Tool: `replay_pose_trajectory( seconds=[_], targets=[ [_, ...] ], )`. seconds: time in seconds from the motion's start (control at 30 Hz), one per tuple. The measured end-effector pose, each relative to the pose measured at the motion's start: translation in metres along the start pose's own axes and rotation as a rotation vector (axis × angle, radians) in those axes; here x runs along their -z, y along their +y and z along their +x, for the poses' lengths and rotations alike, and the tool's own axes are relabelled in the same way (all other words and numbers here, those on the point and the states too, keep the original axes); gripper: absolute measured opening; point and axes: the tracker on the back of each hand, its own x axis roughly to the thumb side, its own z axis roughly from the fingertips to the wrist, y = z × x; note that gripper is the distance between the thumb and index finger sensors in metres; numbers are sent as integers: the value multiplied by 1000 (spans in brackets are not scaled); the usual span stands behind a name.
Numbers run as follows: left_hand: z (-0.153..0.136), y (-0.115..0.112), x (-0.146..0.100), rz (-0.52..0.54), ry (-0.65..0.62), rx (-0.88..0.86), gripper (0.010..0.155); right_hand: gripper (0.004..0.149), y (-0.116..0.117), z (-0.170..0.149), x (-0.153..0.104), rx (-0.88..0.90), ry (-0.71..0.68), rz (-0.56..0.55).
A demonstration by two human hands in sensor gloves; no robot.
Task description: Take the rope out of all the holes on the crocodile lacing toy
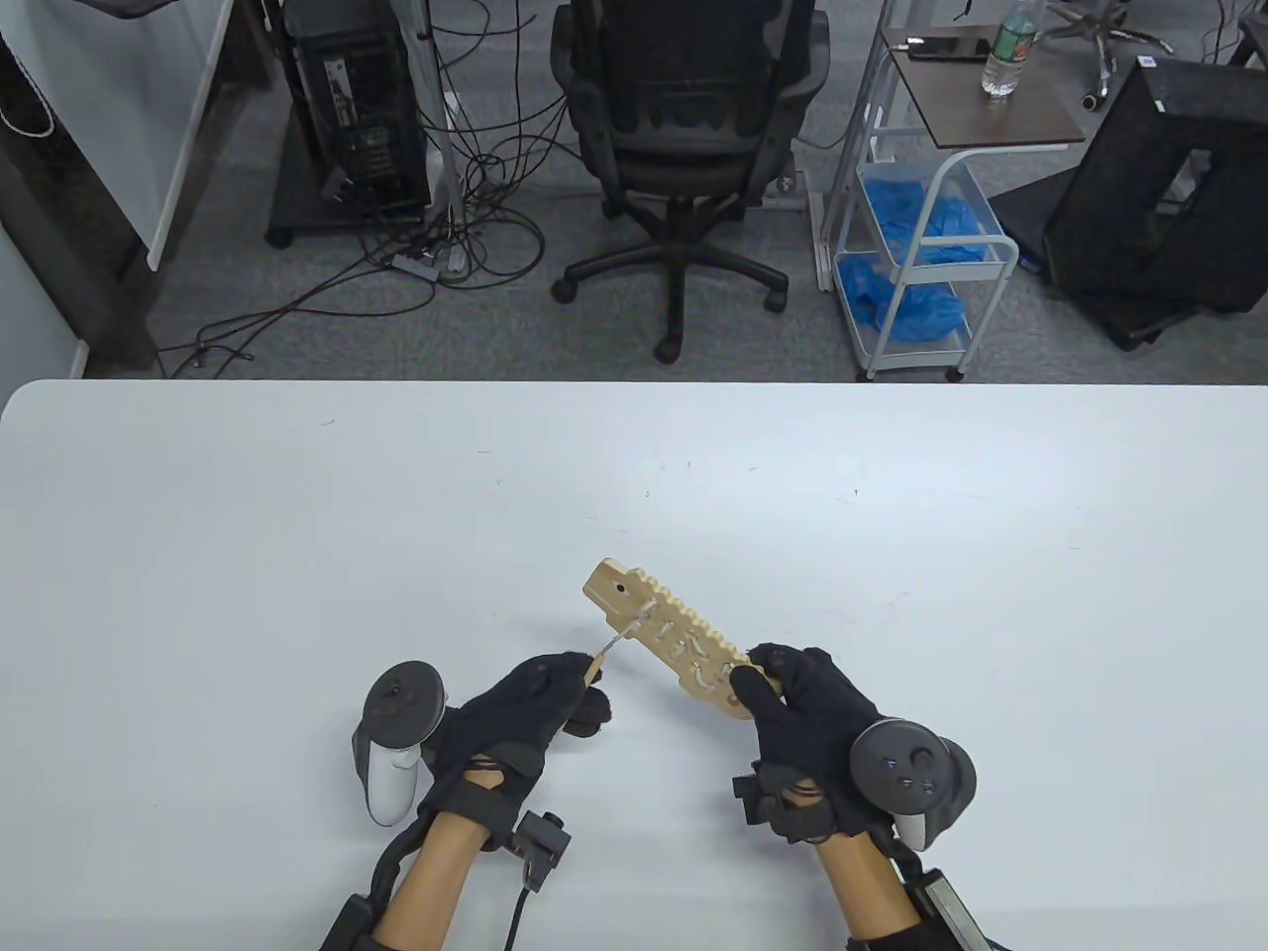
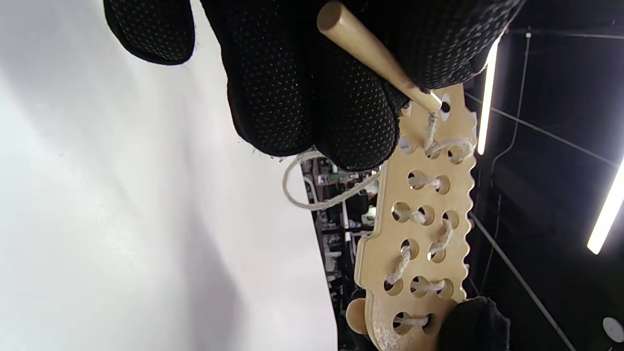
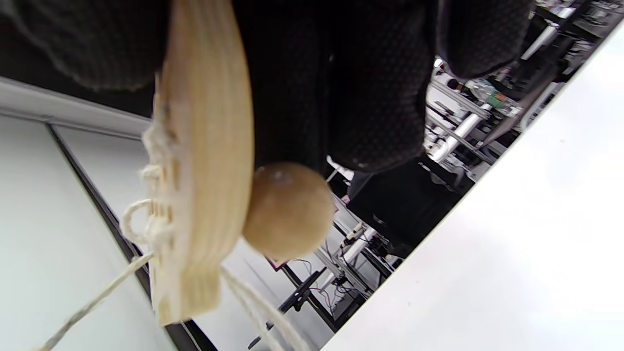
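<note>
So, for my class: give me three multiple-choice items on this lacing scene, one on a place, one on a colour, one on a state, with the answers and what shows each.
1. Where is the crocodile lacing toy?
A. Lying flat at the table's far edge
B. Held above the table between both hands
C. On the office chair

2. What colour is the rope?
A. Red
B. Blue
C. Off-white

3. What is the left hand doing?
A. Pinching the wooden needle at the rope's end
B. Resting flat and open on the table
C. Gripping the bottle

Answers:
1. B: the right hand grips one end of the toy while the left works at the other.
2. C: pale strands run between the holes.
3. A: the left wrist view shows its fingers closed on the needle.
</note>
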Motion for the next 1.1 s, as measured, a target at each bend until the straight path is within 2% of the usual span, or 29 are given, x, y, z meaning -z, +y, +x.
replay_pose_trajectory(
  seconds=[0.13,0.4,0.83,0.93,1.1],
  targets=[
    [2,7,-1,47,-7,50,45,44,-4,-8,3,16,71,-14],
    [0,23,-2,125,-1,46,50,44,-8,-18,5,81,166,-37],
    [-8,47,-4,228,79,92,74,44,-8,-24,5,113,205,-43],
    [-10,54,-6,263,101,86,70,44,-8,-28,4,142,236,-48],
    [-14,63,-12,379,140,129,58,44,-9,-37,2,233,335,-78]
  ],
)
